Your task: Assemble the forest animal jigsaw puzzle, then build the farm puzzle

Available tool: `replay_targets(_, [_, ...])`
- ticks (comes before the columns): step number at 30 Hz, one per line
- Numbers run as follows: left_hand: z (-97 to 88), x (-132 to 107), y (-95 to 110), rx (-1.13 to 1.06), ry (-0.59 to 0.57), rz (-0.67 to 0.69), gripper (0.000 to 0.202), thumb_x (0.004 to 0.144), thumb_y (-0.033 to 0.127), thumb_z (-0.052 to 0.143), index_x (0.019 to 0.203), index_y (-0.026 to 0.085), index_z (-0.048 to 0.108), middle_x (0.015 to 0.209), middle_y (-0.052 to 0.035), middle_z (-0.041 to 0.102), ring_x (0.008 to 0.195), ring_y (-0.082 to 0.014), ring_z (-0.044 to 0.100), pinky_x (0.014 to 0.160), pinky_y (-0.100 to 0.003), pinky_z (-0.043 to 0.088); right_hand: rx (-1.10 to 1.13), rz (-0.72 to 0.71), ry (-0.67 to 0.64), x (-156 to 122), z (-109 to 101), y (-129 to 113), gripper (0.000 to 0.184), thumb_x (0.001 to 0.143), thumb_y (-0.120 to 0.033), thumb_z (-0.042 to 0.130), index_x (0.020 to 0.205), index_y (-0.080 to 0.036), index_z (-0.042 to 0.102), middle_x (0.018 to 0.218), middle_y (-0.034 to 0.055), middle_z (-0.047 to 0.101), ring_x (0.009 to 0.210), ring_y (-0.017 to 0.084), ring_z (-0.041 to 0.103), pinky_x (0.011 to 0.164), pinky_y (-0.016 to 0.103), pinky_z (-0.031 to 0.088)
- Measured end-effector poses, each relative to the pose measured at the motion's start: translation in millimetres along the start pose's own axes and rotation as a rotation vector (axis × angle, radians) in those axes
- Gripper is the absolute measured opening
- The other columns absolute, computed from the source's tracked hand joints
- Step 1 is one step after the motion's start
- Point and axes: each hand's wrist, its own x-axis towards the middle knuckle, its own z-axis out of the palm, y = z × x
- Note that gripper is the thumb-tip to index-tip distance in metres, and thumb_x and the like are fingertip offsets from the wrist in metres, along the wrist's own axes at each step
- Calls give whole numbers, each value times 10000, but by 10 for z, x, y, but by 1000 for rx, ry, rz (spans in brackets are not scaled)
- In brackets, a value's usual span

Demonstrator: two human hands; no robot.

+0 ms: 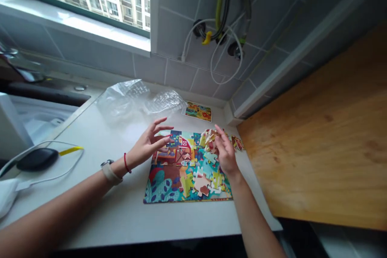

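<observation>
The colourful farm-scene jigsaw puzzle point(169, 187) lies flat on the white countertop point(121, 213), part-filled, with a heap of loose cardboard pieces point(208, 137) at its 1 o'clock corner. The left hand point(148, 145) hovers at 10 o'clock, fingers spread, holding nothing. The right hand point(225, 154) curls onto the heap; whether it pinches a piece I cannot tell. It is probably best to lift one piece by its edges while the left palm steadies the puzzle.

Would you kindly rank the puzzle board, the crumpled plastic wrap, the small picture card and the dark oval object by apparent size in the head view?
1. puzzle board
2. crumpled plastic wrap, lying farther back
3. dark oval object and small picture card: near alike, card farther away
</observation>
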Motion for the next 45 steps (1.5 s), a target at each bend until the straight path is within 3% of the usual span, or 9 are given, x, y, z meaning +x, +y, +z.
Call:
replay_targets(4, [89, -82, -94, -147, -166, -155, 944, 808, 392, 861, 1597, 373, 344, 1629, -178, 423, 1253, -350, 675, 769, -361, 688, -88, 3, -387, 4, 620, -209, 487, 986, -556, 644, 1414, -325, 669, 882, 15, 725, 945, 227, 699, 925, 366, 563])
replay_targets(8, [147, -128, -209, -305, -176, -286, 1054, 761, 306, 893, 1636, 337, 306, 1219, -100, 701, 1020, -259, 745, 754, -319, 654, -35, 28, -537, -133, 910, -142, 483, 1009, -541, 621, 1447, -339, 616, 1114, 49, 756, 1105, 258, 710, 1024, 412, 544])
replay_targets(11, [168, -145, -224, -461, -273, -415, 913, 769, 282, 885, 1563, 304, 436, 970, -32, 711, 858, -223, 737, 683, -317, 637, 57, 94, -479, -245, 952, -11, 491, 984, -532, 670, 1419, -329, 565, 1102, 55, 764, 999, 246, 744, 909, 382, 592])
replay_targets(14, [175, -137, -200, -526, -277, -450, 725, 753, 234, 894, 1412, 255, 593, 974, -40, 708, 886, -225, 732, 700, -335, 646, 157, 129, -362, -295, 964, 55, 426, 928, -497, 754, 1262, -311, 569, 1071, 50, 748, 892, 220, 749, 795, 343, 610])
replay_targets(21, [137, -60, -138, -486, -63, -309, 535, 736, 273, 935, 1185, 199, 654, 976, -49, 744, 794, -201, 739, 677, -316, 638, -54, -45, -222, -220, 899, 16, 298, 858, -405, 831, 1070, -272, 668, 1050, 38, 661, 842, 172, 659, 698, 276, 563])
replay_targets(27, [157, -73, -118, -394, -30, -247, 472, 725, 271, 939, 1113, 180, 686, 990, -53, 772, 825, -186, 745, 730, -282, 615, 19, 35, -262, -173, 872, -24, 283, 853, -479, 809, 805, -230, 683, 819, 12, 645, 685, 156, 611, 621, 278, 523])
replay_targets(34, [131, -86, -83, -427, -111, -280, 496, 746, 259, 902, 1190, 181, 694, 1099, -109, 780, 933, -245, 764, 823, -362, 627, 64, 149, -147, -145, 835, -21, 342, 849, -562, 779, 822, -226, 724, 690, 4, 669, 595, 153, 588, 584, 285, 517])
replay_targets(41, [125, -68, -103, -367, -9, -274, 506, 716, 265, 898, 1175, 183, 701, 1092, -91, 791, 898, -225, 764, 773, -309, 629, 230, 176, 22, -74, 825, 32, 328, 781, -504, 855, 809, -218, 698, 663, -23, 647, 560, 118, 566, 548, 249, 497])
replay_targets(45, [117, -76, -102, -286, 34, -269, 517, 717, 326, 900, 1181, 196, 712, 1073, -91, 796, 862, -244, 773, 708, -318, 644, 266, 202, 14, -66, 827, 27, 345, 752, -507, 873, 857, -223, 705, 705, -20, 681, 540, 109, 577, 513, 239, 496])
